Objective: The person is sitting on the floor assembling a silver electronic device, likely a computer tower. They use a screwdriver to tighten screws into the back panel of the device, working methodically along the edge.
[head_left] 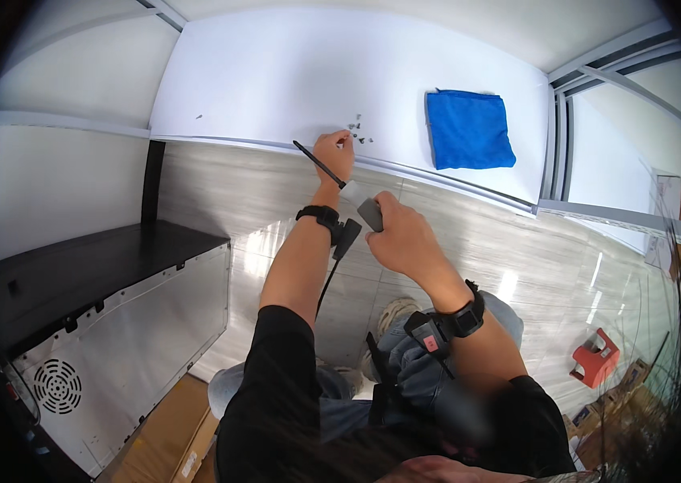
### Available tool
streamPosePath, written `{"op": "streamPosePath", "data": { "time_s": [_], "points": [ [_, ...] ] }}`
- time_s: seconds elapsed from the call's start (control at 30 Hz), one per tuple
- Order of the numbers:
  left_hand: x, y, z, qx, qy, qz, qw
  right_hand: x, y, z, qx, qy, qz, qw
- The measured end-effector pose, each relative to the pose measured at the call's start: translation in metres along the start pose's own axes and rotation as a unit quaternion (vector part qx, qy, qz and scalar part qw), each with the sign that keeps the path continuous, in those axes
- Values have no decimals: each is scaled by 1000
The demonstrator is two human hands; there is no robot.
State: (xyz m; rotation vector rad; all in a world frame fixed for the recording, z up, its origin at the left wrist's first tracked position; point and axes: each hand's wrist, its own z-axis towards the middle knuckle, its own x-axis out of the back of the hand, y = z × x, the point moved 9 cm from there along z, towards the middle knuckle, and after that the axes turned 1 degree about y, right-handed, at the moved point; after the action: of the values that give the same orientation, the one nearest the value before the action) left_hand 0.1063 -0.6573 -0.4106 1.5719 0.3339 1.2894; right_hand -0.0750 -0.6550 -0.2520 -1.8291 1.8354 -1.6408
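Right hand [406, 235] grips screwdriver [354, 193], tip at 10 o'clock; left hand [335, 157] curled, can't tell if pinching anything; screws [362, 141] at its 1 o'clock could roll off table [260, 97] if bumped.

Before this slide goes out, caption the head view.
Right hand holds a screwdriver; left hand beside small dark parts on a white table, blue cloth to the right.

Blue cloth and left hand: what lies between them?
In the head view, small screw-like pieces lie near the left hand, then bare white tabletop up to the blue cloth.
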Motion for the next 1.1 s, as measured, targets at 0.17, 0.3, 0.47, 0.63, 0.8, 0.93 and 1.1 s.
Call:
{"op": "streamPosePath", "data": {
  "time_s": [0.17,0.3,0.47,0.63,0.8,0.93,1.1],
  "points": [
    [-8,-11,4,-11,-8,6,1000,-6,-6,7,8,-4,-1,1000],
    [-7,-24,4,42,-32,-37,998,-17,-10,16,5,-7,-7,1000],
    [50,-89,-22,115,11,-230,966,-54,-41,22,96,-30,-20,995],
    [146,-96,-80,354,-23,-426,832,-108,-29,28,63,-133,-60,987],
    [244,-124,-118,376,12,-427,822,-198,-24,17,91,-216,-104,967],
    [283,-149,-140,375,44,-353,856,-241,-45,0,106,-256,-120,953],
    [302,-187,-154,403,71,-337,848,-289,-59,-2,115,-248,-113,955]
  ]
}}
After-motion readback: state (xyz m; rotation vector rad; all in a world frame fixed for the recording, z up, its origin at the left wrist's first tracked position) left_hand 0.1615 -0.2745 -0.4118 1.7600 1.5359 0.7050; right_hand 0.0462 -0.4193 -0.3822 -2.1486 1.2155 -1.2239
